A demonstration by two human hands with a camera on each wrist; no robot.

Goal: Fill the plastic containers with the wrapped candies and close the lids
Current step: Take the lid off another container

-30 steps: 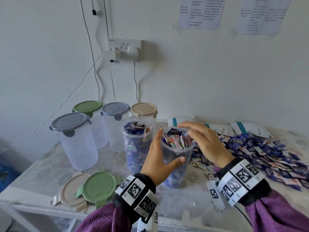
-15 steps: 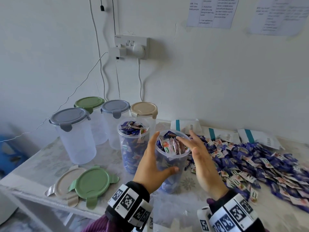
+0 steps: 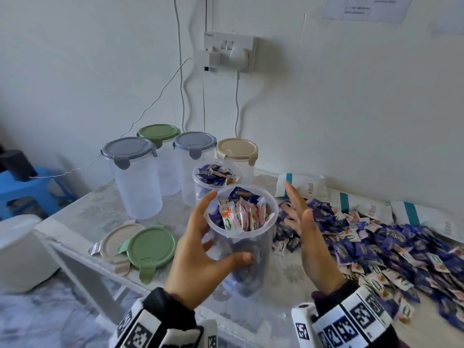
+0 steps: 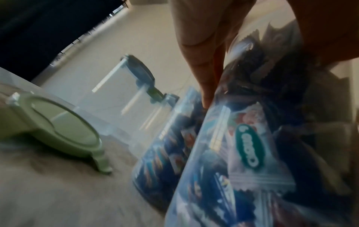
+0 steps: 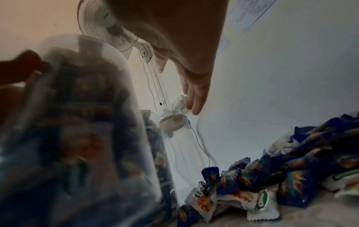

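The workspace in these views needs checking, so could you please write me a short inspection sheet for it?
Surface: patterned table, bearing everything below.
Job's things: full open tub; second open tub with candies; four lidded tubs, seemingly empty; loose green lid overlapping beige lid; candy pile.
Clutter: white packets by the wall.
Hands: left hand grips the full tub; right hand open beside it.
Cables: cables hang from the socket.
Surroundings: blue stool; wall papers; fan.

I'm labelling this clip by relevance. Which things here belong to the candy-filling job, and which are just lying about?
Job:
- held container, left hand gripping it
- right hand
- second filled container
- candy pile
- green lid, beige lid
- lidded empty containers

Lying about:
- wall socket
- blue stool
- white packets
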